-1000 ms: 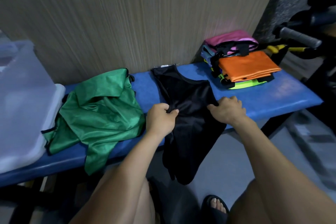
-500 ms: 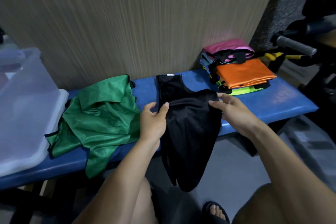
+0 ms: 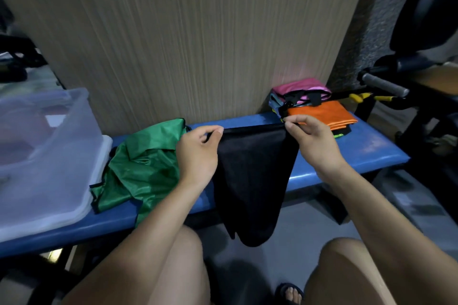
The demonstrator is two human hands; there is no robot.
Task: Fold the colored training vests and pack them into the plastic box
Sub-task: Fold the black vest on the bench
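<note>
Both hands hold up the black vest [image 3: 250, 181] by its top edge, stretched straight between them. The left hand [image 3: 198, 153] pinches the left corner between thumb and forefinger; the right hand [image 3: 313, 143] pinches the right corner the same way, its other fingers curled. Below the hands the vest hangs down in front of the blue bench [image 3: 347, 153] and tapers to a rounded end past the bench's front edge, above the floor between the person's knees.

Just left of the left hand, and partly behind it, the green vest [image 3: 141, 168] lies crumpled on the bench, 1 flap drooping over the front edge. Further left, well apart from the hands, sits the clear plastic box [image 3: 44, 156], its near corner touching the green vest.

Just behind the right hand, against the wooden panel [image 3: 198, 39], is a stack of folded vests [image 3: 314, 109]: orange on top at the front, pink at the back, other colours beneath. Beyond it, to the right, a dark handlebar grip [image 3: 384, 85] sticks out.
</note>
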